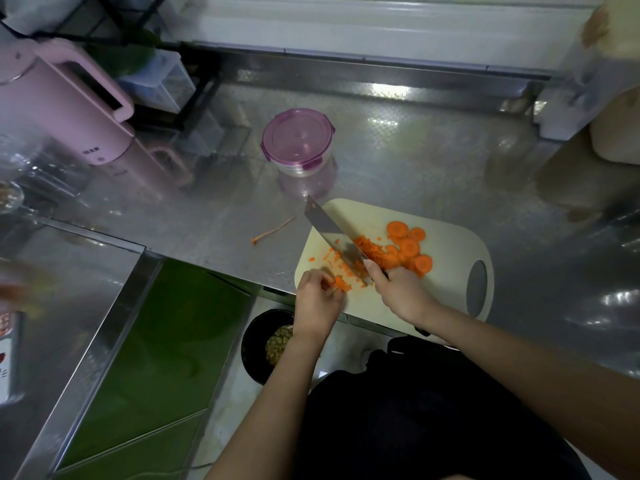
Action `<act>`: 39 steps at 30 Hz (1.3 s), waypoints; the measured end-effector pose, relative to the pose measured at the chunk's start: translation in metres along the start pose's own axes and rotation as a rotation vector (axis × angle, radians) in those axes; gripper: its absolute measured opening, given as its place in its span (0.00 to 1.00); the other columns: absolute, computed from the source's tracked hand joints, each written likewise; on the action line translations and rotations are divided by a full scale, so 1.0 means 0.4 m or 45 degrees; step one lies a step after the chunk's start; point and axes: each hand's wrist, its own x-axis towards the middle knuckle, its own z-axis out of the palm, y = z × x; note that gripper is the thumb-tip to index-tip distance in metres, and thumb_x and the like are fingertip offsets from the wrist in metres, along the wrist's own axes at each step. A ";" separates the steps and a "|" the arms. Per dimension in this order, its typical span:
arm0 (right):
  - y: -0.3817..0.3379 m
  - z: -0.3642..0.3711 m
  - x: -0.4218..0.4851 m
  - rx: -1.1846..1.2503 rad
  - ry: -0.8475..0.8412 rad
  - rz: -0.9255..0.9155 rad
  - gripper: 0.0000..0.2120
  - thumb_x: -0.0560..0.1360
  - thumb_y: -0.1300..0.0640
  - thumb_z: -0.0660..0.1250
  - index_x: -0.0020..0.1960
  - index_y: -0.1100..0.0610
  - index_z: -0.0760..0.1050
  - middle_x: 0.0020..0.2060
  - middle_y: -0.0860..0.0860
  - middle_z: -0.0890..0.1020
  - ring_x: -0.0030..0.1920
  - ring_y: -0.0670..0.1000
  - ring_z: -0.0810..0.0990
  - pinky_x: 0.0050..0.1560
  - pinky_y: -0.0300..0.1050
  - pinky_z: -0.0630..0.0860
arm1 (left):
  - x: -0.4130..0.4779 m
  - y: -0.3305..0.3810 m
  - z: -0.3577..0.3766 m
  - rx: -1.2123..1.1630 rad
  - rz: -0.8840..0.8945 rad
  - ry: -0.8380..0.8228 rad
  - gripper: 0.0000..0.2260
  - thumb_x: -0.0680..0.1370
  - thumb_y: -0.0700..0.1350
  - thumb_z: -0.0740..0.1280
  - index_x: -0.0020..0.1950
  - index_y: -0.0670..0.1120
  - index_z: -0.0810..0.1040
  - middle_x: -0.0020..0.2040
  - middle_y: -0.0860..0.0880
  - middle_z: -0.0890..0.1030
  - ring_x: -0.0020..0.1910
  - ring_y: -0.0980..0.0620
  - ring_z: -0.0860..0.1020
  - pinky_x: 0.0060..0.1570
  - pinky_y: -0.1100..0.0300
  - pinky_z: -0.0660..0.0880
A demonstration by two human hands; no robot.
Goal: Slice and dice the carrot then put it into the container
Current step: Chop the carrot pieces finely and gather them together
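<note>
A cream cutting board lies at the steel counter's front edge. Round carrot slices sit in a loose pile toward its far side, with diced carrot beside them and small bits scattered left. My right hand grips the handle of a cleaver, whose blade rests on the board among the dice. My left hand pinches a small clump of carrot pieces just left of the blade. A round clear container with a purple clip lid stands shut behind the board.
A carrot tail scrap lies on the counter left of the board. A pink kettle stands at the back left with storage boxes. A dark bin with scraps sits on the floor below the counter edge.
</note>
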 end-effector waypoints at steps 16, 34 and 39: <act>-0.010 0.028 -0.042 -0.059 -0.069 -0.066 0.29 0.80 0.42 0.52 0.26 0.57 0.65 0.23 0.53 0.70 0.29 0.52 0.72 0.37 0.45 0.68 | -0.011 -0.011 0.013 -0.080 -0.028 0.131 0.07 0.70 0.36 0.69 0.46 0.42 0.75 0.43 0.47 0.74 0.41 0.50 0.72 0.43 0.61 0.70; -0.024 0.042 -0.035 -0.207 -0.186 -0.060 0.25 0.80 0.42 0.51 0.49 0.62 0.75 0.36 0.53 0.74 0.41 0.53 0.73 0.44 0.44 0.69 | -0.004 -0.008 0.011 -0.022 -0.031 0.151 0.02 0.73 0.35 0.68 0.42 0.39 0.81 0.44 0.44 0.79 0.42 0.51 0.75 0.43 0.70 0.66; -0.023 0.059 -0.032 -0.318 -0.183 -0.009 0.26 0.80 0.41 0.51 0.31 0.57 0.65 0.28 0.53 0.70 0.37 0.55 0.74 0.40 0.45 0.68 | -0.004 -0.009 0.010 0.000 -0.027 0.136 0.02 0.72 0.35 0.68 0.42 0.39 0.80 0.44 0.44 0.79 0.40 0.53 0.73 0.42 0.70 0.65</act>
